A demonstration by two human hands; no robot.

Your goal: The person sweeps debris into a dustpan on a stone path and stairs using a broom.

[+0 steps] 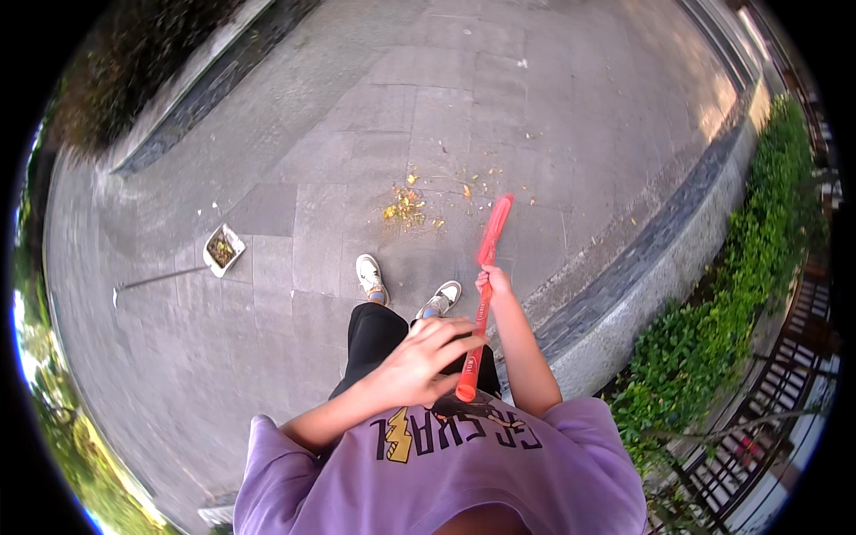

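Note:
My right hand (495, 280) is wrapped around a long red broom (484, 308) partway along its handle. The handle's near end points at my chest. The broom's far end stretches out over the paving, right of a small scatter of yellow and brown leaves (406, 209). My left hand (428, 352) is beside the upper handle, its fingers spread and slightly bent. Its fingertips overlap the handle in the picture; whether they touch it I cannot tell. Off to the left, a white dustpan (235, 241) with a long grey handle (165, 279) lies on the ground with leaves in it.
Grey stone paving (357, 152) extends ahead and to both sides. Along the right runs a curved low stone wall (615, 294) with a green hedge (713, 330) behind it. A raised stone kerb (192, 107) borders dark bushes (134, 71) at the upper left. My white shoes (370, 275) stand below the leaves.

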